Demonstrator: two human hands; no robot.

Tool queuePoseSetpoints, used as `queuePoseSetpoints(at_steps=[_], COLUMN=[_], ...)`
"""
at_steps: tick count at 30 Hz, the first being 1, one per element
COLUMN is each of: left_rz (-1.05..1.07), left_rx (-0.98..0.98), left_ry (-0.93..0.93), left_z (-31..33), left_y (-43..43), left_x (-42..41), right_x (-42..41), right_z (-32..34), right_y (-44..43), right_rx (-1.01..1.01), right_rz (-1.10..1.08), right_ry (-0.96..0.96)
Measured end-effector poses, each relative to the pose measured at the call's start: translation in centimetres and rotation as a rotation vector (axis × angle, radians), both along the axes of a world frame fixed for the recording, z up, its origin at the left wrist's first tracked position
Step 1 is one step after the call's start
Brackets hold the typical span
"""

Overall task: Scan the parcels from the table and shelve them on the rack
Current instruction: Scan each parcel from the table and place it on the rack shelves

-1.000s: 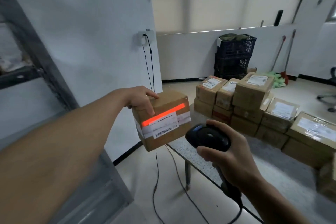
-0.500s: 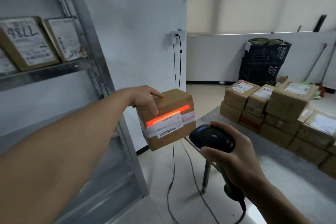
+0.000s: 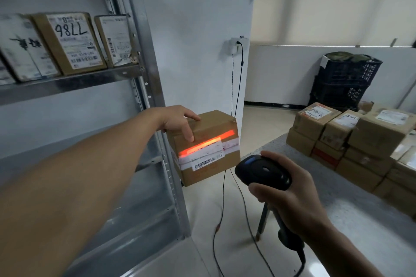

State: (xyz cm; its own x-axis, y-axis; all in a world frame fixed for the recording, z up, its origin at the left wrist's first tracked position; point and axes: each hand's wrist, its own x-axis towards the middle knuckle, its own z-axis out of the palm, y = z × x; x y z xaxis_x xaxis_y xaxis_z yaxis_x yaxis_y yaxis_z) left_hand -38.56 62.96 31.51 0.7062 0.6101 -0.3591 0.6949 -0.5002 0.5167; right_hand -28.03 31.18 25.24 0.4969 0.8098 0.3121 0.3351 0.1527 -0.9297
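rack [image 3: 144,56] at left | left hand [image 3: 177,120] grasps parcel [image 3: 209,148] | right hand [image 3: 290,204] grips scanner [image 3: 262,172]

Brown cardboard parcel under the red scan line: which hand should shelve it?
Left. The left hand grips the brown cardboard parcel beside the grey metal rack; the right hand holds the black handheld scanner.

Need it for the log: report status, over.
Left hand grips box. Right hand grips scanner. Red beam on label, above barcode. Nothing between them.

Grey table [image 3: 337,220] w/ stacked parcels [image 3: 371,141]; rack shelf [image 3: 67,85] w/ upright labelled boxes [image 3: 69,42].
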Motion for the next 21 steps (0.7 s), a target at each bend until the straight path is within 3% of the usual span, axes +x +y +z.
queuePoseSetpoints(at_steps=[21], left_rz=[0.065], left_rx=[0.014], left_ry=[0.025], left_z=[0.3], left_y=[-0.6], left_x=[-5.0], right_x=[-3.1], right_z=[0.4], right_y=[0.2], right_rx=[-0.028], right_rz=[0.059], right_ry=[-0.052])
